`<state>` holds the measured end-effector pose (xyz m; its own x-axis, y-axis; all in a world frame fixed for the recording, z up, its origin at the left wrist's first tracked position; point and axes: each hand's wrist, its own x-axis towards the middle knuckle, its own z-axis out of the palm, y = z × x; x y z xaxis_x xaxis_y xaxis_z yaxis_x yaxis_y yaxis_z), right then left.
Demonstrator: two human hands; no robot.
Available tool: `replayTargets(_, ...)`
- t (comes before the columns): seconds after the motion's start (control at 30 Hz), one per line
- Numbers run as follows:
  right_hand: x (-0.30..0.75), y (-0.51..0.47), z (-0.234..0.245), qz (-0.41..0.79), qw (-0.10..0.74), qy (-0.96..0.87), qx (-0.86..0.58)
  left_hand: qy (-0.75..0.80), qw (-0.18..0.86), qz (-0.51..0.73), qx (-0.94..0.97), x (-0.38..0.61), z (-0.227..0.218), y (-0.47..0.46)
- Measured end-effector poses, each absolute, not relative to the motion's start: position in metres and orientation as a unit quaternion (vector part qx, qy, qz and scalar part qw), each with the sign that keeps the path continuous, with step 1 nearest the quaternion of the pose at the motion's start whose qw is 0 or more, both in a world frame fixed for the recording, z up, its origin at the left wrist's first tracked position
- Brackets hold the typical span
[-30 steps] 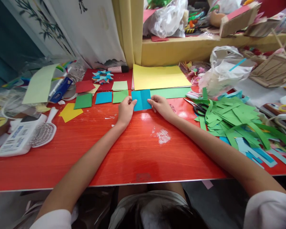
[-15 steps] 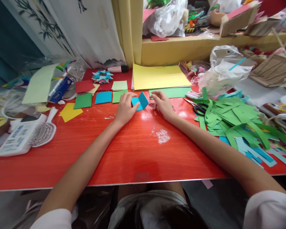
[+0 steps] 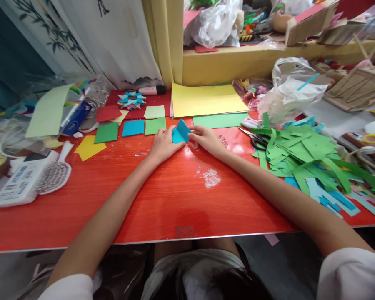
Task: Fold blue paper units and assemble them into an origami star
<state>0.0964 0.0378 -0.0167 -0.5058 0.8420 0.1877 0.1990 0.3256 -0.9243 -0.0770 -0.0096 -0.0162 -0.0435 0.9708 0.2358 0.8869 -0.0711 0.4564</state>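
A small blue paper square [image 3: 180, 131], folded along its middle, is raised off the red table [image 3: 162, 200] between both my hands. My left hand [image 3: 163, 144] pinches its left part, fingers closed on it. At the paper's right edge my right hand [image 3: 206, 139] grips it with closed fingertips. Just left of my hands lie loose paper squares: blue [image 3: 133, 127], green [image 3: 155, 125], dark green [image 3: 106, 132], pale green [image 3: 154, 111] and yellow [image 3: 89, 147].
Large yellow sheets [image 3: 208, 100] over a green one lie behind my hands. Scissors [image 3: 256, 139] and a heap of green paper strips [image 3: 303, 154] are at the right, near a plastic bag [image 3: 292, 89]. A paper star [image 3: 131, 100], hairbrush [image 3: 53, 173] and calculator [image 3: 17, 183] sit left.
The blue paper lay flat and open a second ago. My left hand folded its left half up and over, and my right hand came back onto its right edge.
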Motion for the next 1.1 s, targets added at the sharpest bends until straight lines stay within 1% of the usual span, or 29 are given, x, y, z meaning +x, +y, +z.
replayTargets(0.07,0.097,0.039,-0.019,0.447,0.356,-0.736,-0.364,0.688,0.067,0.242,0.681,-0.075,-0.015,-0.01)
replayTargets(0.23,0.098,0.044,-0.022,0.453,0.409,-0.692,-0.386,0.681,0.044,0.244,0.689,-0.075,-0.014,-0.011)
replayTargets(0.33,0.099,0.045,-0.022,0.468,0.436,-0.659,-0.396,0.676,0.053,0.261,0.687,-0.076,-0.015,-0.01)
replayTargets(0.43,0.099,0.048,-0.023,0.438,0.452,-0.661,-0.408,0.655,0.087,0.309,0.684,-0.079,-0.016,-0.009)
replayTargets(0.53,0.099,0.05,-0.026,0.401,0.448,-0.677,-0.424,0.634,0.11,0.362,0.675,-0.082,-0.016,-0.008)
replayTargets(0.67,0.1,0.05,-0.026,0.396,0.441,-0.692,-0.412,0.633,0.101,0.377,0.669,-0.086,-0.017,-0.006)
replayTargets(0.73,0.1,0.049,-0.025,0.4,0.459,-0.679,-0.409,0.619,0.132,0.388,0.67,-0.087,-0.018,-0.005)
replayTargets(0.87,0.1,0.048,-0.023,0.418,0.478,-0.658,-0.404,0.579,0.271,0.442,0.629,-0.086,-0.018,-0.005)
replayTargets(0.93,0.099,0.048,-0.023,0.429,0.487,-0.645,-0.404,0.561,0.316,0.473,0.601,-0.086,-0.016,-0.005)
replayTargets(1.0,0.099,0.048,-0.024,0.442,0.485,-0.638,-0.403,0.55,0.326,0.509,0.577,-0.086,-0.014,-0.006)
replayTargets(1.1,0.099,0.048,-0.023,0.466,0.452,-0.654,-0.388,0.544,0.318,0.55,0.548,-0.086,-0.01,-0.006)
